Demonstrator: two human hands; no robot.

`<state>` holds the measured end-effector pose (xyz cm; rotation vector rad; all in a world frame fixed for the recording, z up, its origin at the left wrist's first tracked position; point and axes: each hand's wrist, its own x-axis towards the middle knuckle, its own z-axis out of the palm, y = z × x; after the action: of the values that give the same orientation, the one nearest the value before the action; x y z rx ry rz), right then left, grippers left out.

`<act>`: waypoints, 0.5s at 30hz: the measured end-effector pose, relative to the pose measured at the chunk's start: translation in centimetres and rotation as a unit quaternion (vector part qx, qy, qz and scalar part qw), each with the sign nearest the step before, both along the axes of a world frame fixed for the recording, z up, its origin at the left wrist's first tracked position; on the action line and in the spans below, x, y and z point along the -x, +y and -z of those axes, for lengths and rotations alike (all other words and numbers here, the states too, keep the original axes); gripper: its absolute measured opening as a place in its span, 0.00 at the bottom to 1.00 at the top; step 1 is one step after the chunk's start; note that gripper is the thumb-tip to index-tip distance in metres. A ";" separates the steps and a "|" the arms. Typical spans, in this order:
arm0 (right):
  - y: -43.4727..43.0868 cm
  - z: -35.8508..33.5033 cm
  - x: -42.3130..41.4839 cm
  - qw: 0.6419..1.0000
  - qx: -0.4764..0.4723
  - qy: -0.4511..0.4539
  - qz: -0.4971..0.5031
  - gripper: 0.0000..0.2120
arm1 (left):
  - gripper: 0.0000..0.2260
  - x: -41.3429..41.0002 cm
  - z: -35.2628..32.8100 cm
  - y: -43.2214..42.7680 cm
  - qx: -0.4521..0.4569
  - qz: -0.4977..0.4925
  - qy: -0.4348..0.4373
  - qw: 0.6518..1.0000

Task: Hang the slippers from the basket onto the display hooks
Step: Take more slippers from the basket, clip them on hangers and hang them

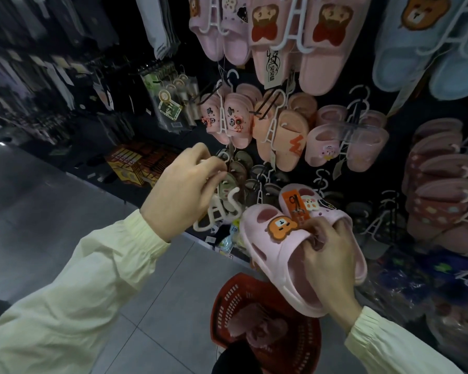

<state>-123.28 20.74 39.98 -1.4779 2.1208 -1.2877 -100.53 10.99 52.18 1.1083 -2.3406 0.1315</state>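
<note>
Low against the display wall (335, 93), near its bottom edge, we hold the pink slippers (274, 240) in our right hand (328, 261). The fingers curl into the foot openings and clamp the two together as a pair, with an orange tag (295, 207) showing between them. Their long axis runs slantwise, toes up and left toward the wall, heels down and right toward our wrist.

Our left hand (179, 193) is raised to the left of them and a little higher. Its fingertips seem to pinch the top of a white hanger (218, 210) that dangles below the palm. Hanger and slippers are near but apart.

We judge that the coming move turns on this gap. The pair lies to the right of the hanger, so either the right hand carries the toes across or the left swings the hanger over, before anything goes onto the display hooks (260, 112). The left hand is the nearer one to the hooks toward the wall's left edge, where hung slippers (238, 120) already crowd the pegs.

Below our right wrist the red basket (227, 300) stands on the floor (152, 279). Inside it lies a pinkish bundle (254, 322), probably more slippers, though it is too blurred to be sure.
</note>
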 end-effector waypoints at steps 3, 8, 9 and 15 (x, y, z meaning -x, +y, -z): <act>-0.9 0.0 0.4 0.999 -0.024 -0.022 0.021 0.14 | 0.10 0.1 0.2 0.3 0.007 -0.004 0.005 1.000; -1.6 -0.9 -0.1 0.999 -0.023 -0.028 0.039 0.14 | 0.15 1.4 1.2 0.7 -0.060 0.006 0.022 0.998; -1.7 -1.1 -0.4 0.999 -0.021 -0.028 0.037 0.15 | 0.15 1.7 1.5 0.9 -0.090 0.015 0.026 0.995; -2.4 -2.1 -2.0 0.999 0.008 -0.044 0.024 0.15 | 0.36 4.7 3.3 2.4 -0.200 0.062 -0.067 0.976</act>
<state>-121.25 18.31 42.11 -1.3598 2.1061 -1.3640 -105.19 13.40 48.83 1.1583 -2.6227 -0.3355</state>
